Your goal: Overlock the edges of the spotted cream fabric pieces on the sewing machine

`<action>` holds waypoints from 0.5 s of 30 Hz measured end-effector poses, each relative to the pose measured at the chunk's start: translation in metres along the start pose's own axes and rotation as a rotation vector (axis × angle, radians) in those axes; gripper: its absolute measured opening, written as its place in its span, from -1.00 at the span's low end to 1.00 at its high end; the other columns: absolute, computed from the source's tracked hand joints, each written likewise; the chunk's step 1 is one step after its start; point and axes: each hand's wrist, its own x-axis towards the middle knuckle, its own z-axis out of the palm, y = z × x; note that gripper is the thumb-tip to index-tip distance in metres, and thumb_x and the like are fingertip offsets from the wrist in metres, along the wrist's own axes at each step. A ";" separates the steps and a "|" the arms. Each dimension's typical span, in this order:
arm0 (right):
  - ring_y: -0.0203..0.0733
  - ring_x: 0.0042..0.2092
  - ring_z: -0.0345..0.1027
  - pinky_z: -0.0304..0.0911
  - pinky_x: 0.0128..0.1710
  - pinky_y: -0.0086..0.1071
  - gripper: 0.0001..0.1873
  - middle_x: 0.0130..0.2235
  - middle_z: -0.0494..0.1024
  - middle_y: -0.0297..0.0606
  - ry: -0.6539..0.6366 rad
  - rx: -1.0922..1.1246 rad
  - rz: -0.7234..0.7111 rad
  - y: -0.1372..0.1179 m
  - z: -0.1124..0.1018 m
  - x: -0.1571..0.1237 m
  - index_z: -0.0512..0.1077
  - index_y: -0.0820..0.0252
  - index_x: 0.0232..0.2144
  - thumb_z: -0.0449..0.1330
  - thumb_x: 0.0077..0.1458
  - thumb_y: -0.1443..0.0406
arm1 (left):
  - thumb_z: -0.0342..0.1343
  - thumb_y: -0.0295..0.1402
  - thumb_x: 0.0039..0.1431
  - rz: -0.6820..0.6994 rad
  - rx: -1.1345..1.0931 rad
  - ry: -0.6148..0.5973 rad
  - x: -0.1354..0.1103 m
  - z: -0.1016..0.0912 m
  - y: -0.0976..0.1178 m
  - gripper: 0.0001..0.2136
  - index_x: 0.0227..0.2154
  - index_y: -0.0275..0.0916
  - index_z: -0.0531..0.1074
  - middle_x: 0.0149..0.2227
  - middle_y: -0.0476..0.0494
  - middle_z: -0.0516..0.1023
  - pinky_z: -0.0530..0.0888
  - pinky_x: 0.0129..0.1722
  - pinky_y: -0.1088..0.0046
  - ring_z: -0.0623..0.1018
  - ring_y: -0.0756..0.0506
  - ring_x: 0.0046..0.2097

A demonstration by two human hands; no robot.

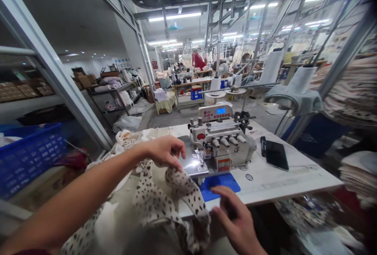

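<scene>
My left hand (166, 152) reaches over from the left, fingers bent downward at the top of a cream fabric piece with dark spots (188, 190). The cloth hangs in a loop below these fingers, towards the table's front edge; the exact grip is partly hidden. My right hand (237, 221) is just right of the cloth, thumb and forefinger apart, with nothing visible between them. Ahead stands a white overlock sewing machine (226, 141) with a lit blue display. Its shiny metal plate (191, 160) lies just beyond my left hand, and a blue pad (226, 184) is below the machine.
More spotted and cream cloth (126, 141) is heaped left of the machine. A phone (276, 155) lies on the white table (282, 180) at right. Thread cones (303, 79) stand behind. A blue basket (29, 149) is at far left, and stacked fabric (353, 90) at far right.
</scene>
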 end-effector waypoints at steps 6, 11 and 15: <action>-0.26 -0.44 0.17 0.15 -0.41 -0.38 -0.63 -0.49 0.42 -0.35 -0.224 0.401 0.258 -0.039 0.075 0.062 0.55 0.22 -0.33 0.41 -0.04 0.05 | 0.44 -0.04 -0.14 0.073 -0.142 -0.107 0.012 0.034 -0.004 -0.56 -0.32 -0.26 0.51 -0.44 0.02 0.51 0.34 -0.41 0.57 0.42 0.02 -0.40; -0.29 -0.46 0.13 0.10 -0.43 -0.41 -0.57 -0.53 0.36 -0.36 -0.227 0.379 0.392 -0.021 0.060 0.047 0.48 0.26 -0.50 0.41 -0.11 -0.01 | 0.42 0.03 -0.19 -0.023 0.217 -0.029 0.025 -0.002 -0.043 -0.56 -0.39 -0.23 0.54 -0.53 0.09 0.43 0.23 -0.50 0.58 0.37 0.03 -0.47; -0.24 -0.42 0.24 0.19 -0.39 -0.40 -0.51 -0.50 0.44 -0.30 -0.096 0.275 0.497 0.013 0.035 0.003 0.51 0.26 -0.45 0.39 -0.13 -0.07 | 0.45 0.00 -0.23 0.012 0.399 0.117 0.057 -0.027 -0.069 -0.58 -0.42 -0.21 0.56 -0.47 0.04 0.46 0.31 -0.31 0.50 0.42 -0.03 -0.38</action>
